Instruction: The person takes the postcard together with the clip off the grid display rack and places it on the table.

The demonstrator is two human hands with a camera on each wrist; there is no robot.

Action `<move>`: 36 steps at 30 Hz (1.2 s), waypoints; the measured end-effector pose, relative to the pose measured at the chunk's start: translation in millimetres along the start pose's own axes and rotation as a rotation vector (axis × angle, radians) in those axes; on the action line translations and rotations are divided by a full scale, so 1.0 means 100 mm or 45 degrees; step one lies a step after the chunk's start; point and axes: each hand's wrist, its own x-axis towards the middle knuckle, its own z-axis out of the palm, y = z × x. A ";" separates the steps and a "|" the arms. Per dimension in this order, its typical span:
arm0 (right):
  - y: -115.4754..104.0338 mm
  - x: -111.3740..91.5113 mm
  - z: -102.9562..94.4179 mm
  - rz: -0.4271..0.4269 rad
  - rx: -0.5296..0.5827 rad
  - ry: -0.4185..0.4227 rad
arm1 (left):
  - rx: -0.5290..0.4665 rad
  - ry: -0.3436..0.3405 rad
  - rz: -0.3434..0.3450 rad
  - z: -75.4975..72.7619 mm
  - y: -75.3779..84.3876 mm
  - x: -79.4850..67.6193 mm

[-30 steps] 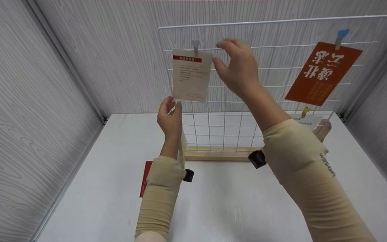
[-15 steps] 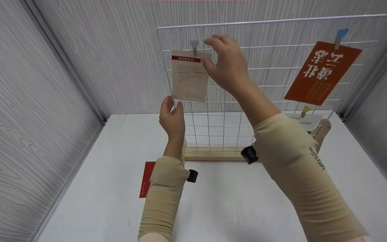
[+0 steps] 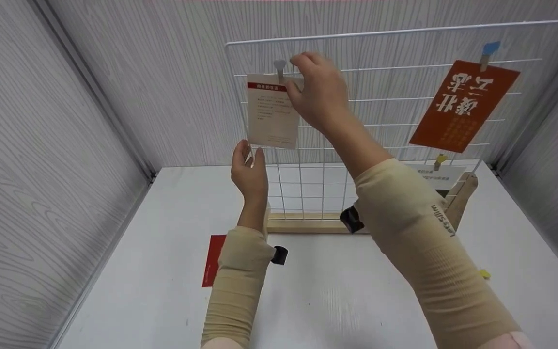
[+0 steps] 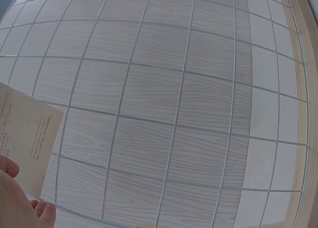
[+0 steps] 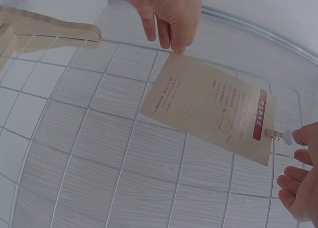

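Cream card (image 3: 273,116) in grey-topped clip (image 3: 280,69)

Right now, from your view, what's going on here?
A pale card hangs from a grey clip on a wire rack. The person's right hand is up beside that clip; whether it touches it is hard to tell. The left hand is at the card's lower left corner. Farther right, an orange card hangs from a blue clip, with a white card at a yellow clip below. A red card lies on the table, partly hidden.
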 end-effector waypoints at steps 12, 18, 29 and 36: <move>-0.04 0.06 0.09 0.029 -0.003 -0.118 | 0.005 -0.014 0.031 0.01 0.02 -0.01; -0.05 0.11 0.08 0.018 -0.040 -0.147 | 0.008 -0.006 0.007 0.03 0.02 0.00; -0.05 0.16 0.11 0.092 -0.100 -0.174 | -0.013 0.020 -0.035 0.05 0.03 -0.03; -0.08 0.19 0.11 0.106 -0.108 -0.163 | -0.104 0.079 -0.173 0.06 0.08 -0.05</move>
